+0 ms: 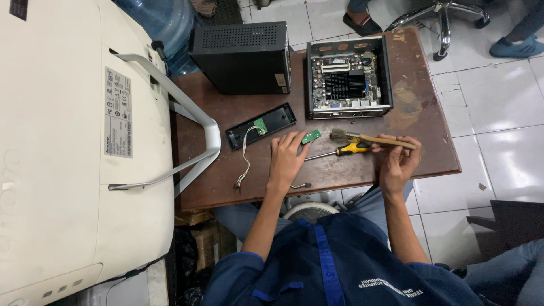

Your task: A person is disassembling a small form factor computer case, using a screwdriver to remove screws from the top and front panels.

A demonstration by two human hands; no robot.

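Note:
My left hand (286, 156) rests on the brown table (419, 153) and pinches a small green circuit board (310, 136) at its fingertips. In my right hand (396, 161) I hold a wooden-handled brush (362, 137), its bristles pointing left towards the green board. A screwdriver with a yellow and black handle (345, 149) lies on the table between my hands. Behind them stands an open small computer case (349, 76) with its motherboard and black heatsink showing.
A black case cover (241, 56) stands at the back left. A black front panel (260, 126) with a small green board and a trailing ribbon cable (245, 164) lies left of my hand. A large white device with a metal stand (192, 113) fills the left. Other people's feet and a chair base are on the tiled floor.

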